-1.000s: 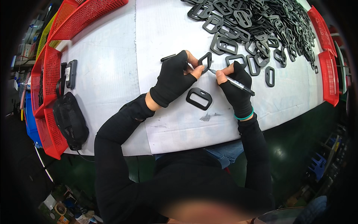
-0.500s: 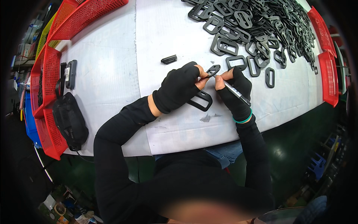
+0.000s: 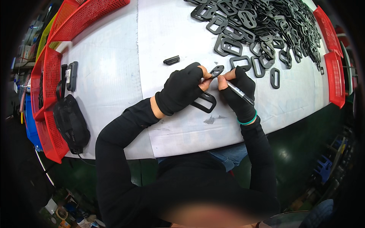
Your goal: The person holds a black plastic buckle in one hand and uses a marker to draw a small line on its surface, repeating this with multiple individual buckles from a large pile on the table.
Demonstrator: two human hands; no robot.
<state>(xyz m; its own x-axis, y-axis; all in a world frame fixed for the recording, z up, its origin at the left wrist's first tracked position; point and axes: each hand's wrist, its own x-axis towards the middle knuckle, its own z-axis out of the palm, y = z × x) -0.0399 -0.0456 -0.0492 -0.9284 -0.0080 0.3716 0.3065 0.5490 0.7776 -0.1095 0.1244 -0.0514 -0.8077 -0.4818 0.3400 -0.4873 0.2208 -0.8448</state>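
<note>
My left hand [image 3: 182,88], in a black fingerless glove, pinches a small black frame-shaped part [image 3: 217,71] between thumb and fingers. My right hand [image 3: 240,91], gloved the same way and with a teal band at the wrist, is closed around a marker pen [image 3: 239,93] with a silver-grey barrel. The pen's tip end points at the held part; whether it touches I cannot tell. Just below my left fingers another black frame [image 3: 205,102] lies flat, partly covered by the hand. A black pen cap [image 3: 172,60] rests on the table up and left of my hands.
A large pile of black frames [image 3: 266,30] covers the far right of the white table [image 3: 114,114]. Red perforated baskets [image 3: 49,72] line the left edge, and more red baskets [image 3: 334,79] the right. A black mesh pouch [image 3: 71,123] and a black device [image 3: 72,76] lie at left.
Both hands keep almost the same place and grip. The right hand with the marker pen has shifted very slightly up and left.
</note>
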